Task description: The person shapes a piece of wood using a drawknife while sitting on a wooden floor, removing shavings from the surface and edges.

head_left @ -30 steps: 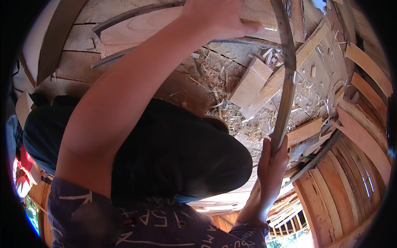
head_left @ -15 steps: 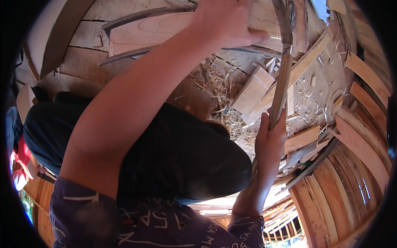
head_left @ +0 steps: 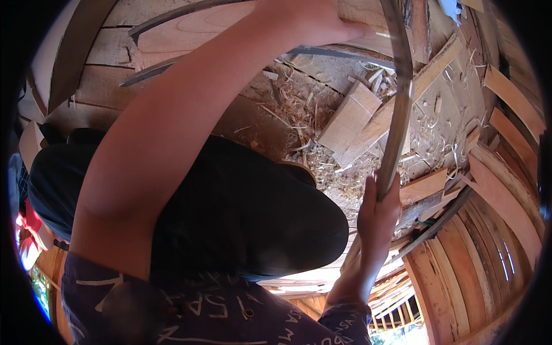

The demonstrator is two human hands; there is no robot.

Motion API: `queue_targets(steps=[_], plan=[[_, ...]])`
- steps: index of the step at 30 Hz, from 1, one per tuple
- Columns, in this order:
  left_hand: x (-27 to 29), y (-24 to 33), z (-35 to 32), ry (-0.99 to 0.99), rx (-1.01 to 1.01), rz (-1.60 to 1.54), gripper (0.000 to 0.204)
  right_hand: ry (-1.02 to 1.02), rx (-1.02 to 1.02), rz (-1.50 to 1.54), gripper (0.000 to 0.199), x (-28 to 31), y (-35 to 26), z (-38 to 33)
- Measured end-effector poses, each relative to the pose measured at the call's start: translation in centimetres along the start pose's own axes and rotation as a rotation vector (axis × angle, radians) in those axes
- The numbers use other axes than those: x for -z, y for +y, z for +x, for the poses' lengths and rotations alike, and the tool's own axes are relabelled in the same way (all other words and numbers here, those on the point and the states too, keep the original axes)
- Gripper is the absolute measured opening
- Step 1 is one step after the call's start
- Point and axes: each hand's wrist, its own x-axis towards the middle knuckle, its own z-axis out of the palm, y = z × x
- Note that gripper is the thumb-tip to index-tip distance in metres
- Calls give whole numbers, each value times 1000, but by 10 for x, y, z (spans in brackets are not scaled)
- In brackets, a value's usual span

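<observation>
A long, thin, curved wooden strip (head_left: pixel 401 109) runs from the top of the view down toward the lower middle. My right hand (head_left: pixel 376 215) is closed around its lower part. My left hand (head_left: pixel 307 20) reaches up across the view and grips the strip's upper part near the top edge; its fingers are partly cut off by the frame. My left forearm crosses over my dark-trousered knee (head_left: pixel 241 213).
The ground is strewn with wood shavings (head_left: pixel 322 155), a short flat board (head_left: pixel 349 118) and longer offcuts. Bent wooden staves (head_left: pixel 494 218) lie stacked at the right. Wide planks (head_left: pixel 109 86) lie at the upper left.
The view has shifted closer. My right hand has slid slightly up the strip, and my left hand has moved toward the top edge with the strip's upper part.
</observation>
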Motion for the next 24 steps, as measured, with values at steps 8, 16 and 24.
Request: queue_targets(steps=[8, 16, 24], plan=[[-13, 0, -5, 21, -14, 57, 72, -9, 43, -32, 22, 0, -22, 19], [1, 2, -5, -82, -18, -37, 73, -29, -61, -58, 26, 15, 3, -39], [9, -2, 3, -189, 62, -72, 75, 23, -79, -20, 23, -7, 6, -14]])
